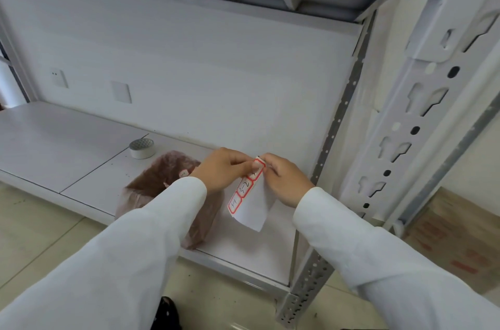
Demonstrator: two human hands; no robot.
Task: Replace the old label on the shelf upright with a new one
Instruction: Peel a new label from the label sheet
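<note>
Label sheet, three red-bordered labels, pinched by left grip, right grip

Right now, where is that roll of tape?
The tape roll sits on the lower shelf board, left of centre in the head view, just behind the brownish plastic bag and left of both hands.

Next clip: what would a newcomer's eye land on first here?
First, the two hands, left hand and right hand, pinching the top of a label sheet with red-bordered stickers at centre frame. Behind them on the white shelf stand a brownish plastic bag and a tape roll. The perforated upright rises at right.
</note>
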